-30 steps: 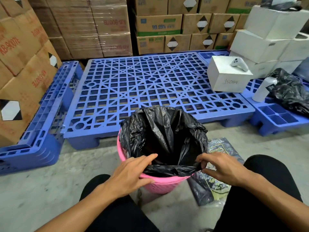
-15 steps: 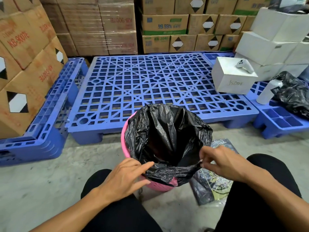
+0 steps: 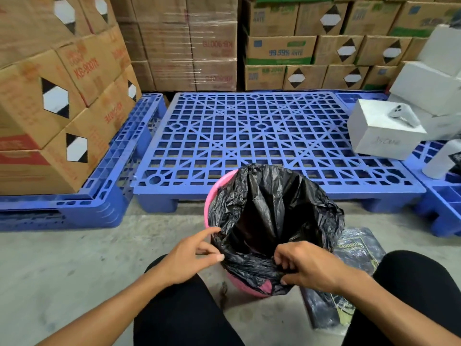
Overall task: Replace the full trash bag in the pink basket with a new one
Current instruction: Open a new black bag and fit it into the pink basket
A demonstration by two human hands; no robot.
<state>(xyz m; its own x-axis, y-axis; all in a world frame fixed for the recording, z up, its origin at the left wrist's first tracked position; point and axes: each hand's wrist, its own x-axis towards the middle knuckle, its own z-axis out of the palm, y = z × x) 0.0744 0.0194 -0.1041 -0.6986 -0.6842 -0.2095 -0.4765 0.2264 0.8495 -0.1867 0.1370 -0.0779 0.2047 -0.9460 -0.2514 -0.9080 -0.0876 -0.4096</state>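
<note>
A pink basket (image 3: 209,203) stands on the concrete floor between my knees, lined with a black trash bag (image 3: 274,211) whose mouth gapes open. The bag's edge is folded over most of the rim; pink shows at the far left and low at the front. My right hand (image 3: 305,264) pinches the bag's near edge, bunching it over the front rim. My left hand (image 3: 193,255) hovers at the bag's left edge, fingers apart, its fingertips touching the plastic without gripping it.
A blue plastic pallet (image 3: 262,136) lies just behind the basket, with more pallets left and right. Cardboard boxes (image 3: 62,96) are stacked left and behind. A white box (image 3: 381,136) sits on the pallet's right. A plastic packet (image 3: 349,278) lies on the floor by my right knee.
My right hand slid left along the bag's near edge and bunched it over the front rim. My left hand lifted off the rim and spread its fingers. The view moved in closer.
</note>
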